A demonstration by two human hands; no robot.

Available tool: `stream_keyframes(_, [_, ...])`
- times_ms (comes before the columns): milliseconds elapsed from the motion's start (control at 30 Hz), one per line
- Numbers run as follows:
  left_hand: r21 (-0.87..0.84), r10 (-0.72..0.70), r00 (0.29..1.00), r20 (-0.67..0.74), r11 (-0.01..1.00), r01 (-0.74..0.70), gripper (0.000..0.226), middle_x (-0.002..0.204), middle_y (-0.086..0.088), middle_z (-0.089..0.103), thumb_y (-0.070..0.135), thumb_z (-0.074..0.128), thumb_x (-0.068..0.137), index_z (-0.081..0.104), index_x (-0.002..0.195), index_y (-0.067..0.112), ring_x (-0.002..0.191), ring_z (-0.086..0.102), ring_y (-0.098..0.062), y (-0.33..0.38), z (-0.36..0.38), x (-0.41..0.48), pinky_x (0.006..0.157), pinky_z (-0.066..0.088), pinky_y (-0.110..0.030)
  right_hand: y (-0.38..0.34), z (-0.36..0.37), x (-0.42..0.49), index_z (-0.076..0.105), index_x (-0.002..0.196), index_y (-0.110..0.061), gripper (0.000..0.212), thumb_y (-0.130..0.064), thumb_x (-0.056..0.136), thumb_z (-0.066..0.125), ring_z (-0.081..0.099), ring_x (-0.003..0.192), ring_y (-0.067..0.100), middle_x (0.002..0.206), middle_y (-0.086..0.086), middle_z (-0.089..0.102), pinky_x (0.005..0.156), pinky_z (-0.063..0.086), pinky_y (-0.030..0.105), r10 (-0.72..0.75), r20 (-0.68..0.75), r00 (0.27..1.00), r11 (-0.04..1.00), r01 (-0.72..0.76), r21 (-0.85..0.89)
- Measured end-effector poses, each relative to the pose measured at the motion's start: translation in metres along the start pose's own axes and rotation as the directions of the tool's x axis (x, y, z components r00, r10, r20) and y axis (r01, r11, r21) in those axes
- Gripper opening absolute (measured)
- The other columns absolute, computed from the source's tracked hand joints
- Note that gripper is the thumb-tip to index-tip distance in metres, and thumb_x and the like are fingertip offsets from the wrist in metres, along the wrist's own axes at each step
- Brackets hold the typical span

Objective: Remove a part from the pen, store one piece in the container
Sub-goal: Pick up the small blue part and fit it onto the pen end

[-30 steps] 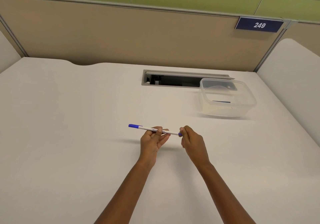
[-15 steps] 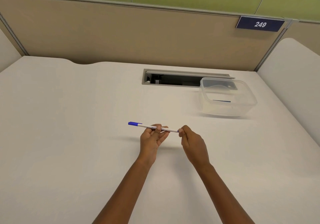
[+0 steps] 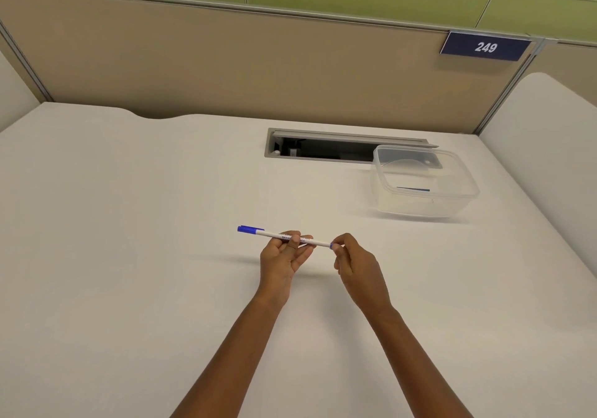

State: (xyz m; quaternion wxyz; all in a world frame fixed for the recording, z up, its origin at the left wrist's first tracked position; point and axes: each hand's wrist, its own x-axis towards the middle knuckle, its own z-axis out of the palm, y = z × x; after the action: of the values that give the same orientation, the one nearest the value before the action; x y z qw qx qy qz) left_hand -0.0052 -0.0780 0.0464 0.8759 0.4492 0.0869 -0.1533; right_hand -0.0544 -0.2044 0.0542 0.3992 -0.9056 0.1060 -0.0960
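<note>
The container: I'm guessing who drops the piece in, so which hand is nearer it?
Right. The right hand is nearer the container, which sits beyond it; the left hand holds the pen farther left.

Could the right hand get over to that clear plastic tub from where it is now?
Probably yes. The right hand is pinching the pen's end, but the white desk between it and the lidless clear tub, farther back on its side, shows nothing in the way.
</note>
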Motion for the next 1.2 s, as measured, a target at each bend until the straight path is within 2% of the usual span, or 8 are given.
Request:
stream_keyframes(133, [-0.013,-0.017,1.0,0.023,1.0,0.017,0.012,0.088,-0.012,0.065,0.003,0.047,0.093,0.055,0.084,0.005,0.069,0.072,-0.011,0.0,0.001,0.0,0.065,0.058,-0.017,-0.002,-0.001,0.002,0.042,0.069,-0.024,0.027,-0.019,0.095,0.037,0.041,0.053,0.022,0.055,0.002,0.045,0.053,0.034,0.033,0.026,-0.001,1.0,1.0,-0.026,0.004])
stream_keyframes(333, [0.017,-0.019,0.999,0.038,1.0,0.018,0.013,0.087,-0.012,0.065,0.003,0.046,0.093,0.056,0.085,0.005,0.077,0.07,-0.014,0.003,0.004,0.003,0.066,0.058,-0.017,-0.007,-0.004,0.011,0.043,0.055,-0.015,0.044,-0.026,0.097,0.036,0.038,0.033,0.01,0.037,-0.006,0.041,0.045,0.034,0.024,0.276,0.139,0.951,0.868,-0.309,0.388])
stream_keyframes(433, [0.003,-0.018,1.0,0.011,1.0,0.018,0.012,0.088,-0.012,0.065,0.003,0.047,0.093,0.056,0.086,0.005,0.084,0.067,-0.019,0.003,0.004,0.004,0.067,0.058,-0.017,-0.005,-0.004,0.008,0.052,0.066,-0.017,0.039,-0.029,0.098,0.032,0.046,0.04,0.01,0.044,-0.003,0.049,0.048,0.038,0.021,0.218,0.095,0.971,0.924,-0.237,0.302])
stream_keyframes(533, [-0.009,-0.017,1.0,-0.002,1.0,0.017,0.013,0.087,-0.012,0.065,0.002,0.046,0.093,0.056,0.085,0.005,0.08,0.068,-0.017,0.003,0.002,0.003,0.068,0.058,-0.018,-0.002,-0.001,0.002,0.051,0.084,-0.02,0.022,-0.027,0.097,0.034,0.048,0.051,0.014,0.053,-0.001,0.053,0.055,0.039,0.027,0.091,0.021,0.996,0.98,-0.093,0.175])
stream_keyframes(667, [-0.007,-0.022,1.0,0.007,1.0,0.022,0.014,0.086,-0.012,0.064,0.002,0.046,0.093,0.056,0.084,0.004,0.072,0.071,-0.013,0.003,0.0,0.002,0.066,0.058,-0.017,0.002,0.0,0.0,0.046,0.08,-0.024,0.019,-0.024,0.096,0.036,0.045,0.053,0.021,0.057,0.006,0.052,0.053,0.034,0.031,0.005,-0.003,1.0,1.0,-0.005,0.027])
stream_keyframes(833, [-0.019,-0.04,0.999,0.009,0.999,0.04,0.012,0.088,-0.013,0.064,0.003,0.046,0.093,0.056,0.085,0.005,0.086,0.065,-0.021,0.002,0.0,0.002,0.065,0.058,-0.017,-0.004,0.0,0.005,0.041,0.062,-0.018,0.035,-0.018,0.096,0.035,0.038,0.051,0.02,0.053,-0.001,0.04,0.054,0.032,0.031,0.125,0.004,0.992,0.982,-0.125,0.141])
stream_keyframes(1000, [-0.053,-0.049,0.999,0.017,0.997,0.05,0.013,0.087,-0.012,0.065,0.005,0.047,0.093,0.056,0.085,0.006,0.072,0.072,-0.016,0.0,-0.001,0.002,0.064,0.059,-0.019,-0.01,0.0,0.013,0.042,0.057,-0.014,0.042,-0.019,0.097,0.034,0.034,0.032,0.008,0.035,-0.01,0.034,0.041,0.032,0.02,0.335,0.199,0.921,0.787,-0.39,0.478])
stream_keyframes(1200, [0.0,-0.058,0.995,0.079,0.998,0.058,0.013,0.089,-0.012,0.064,0.005,0.048,0.092,0.06,0.089,0.006,0.07,0.072,-0.013,-0.01,0.002,-0.002,0.063,0.057,-0.018,-0.014,0.002,0.013,0.043,0.058,-0.015,0.041,-0.022,0.097,0.035,0.039,0.043,0.013,0.047,0.0,0.041,0.047,0.037,0.02,0.252,0.232,0.94,0.868,-0.326,0.376])
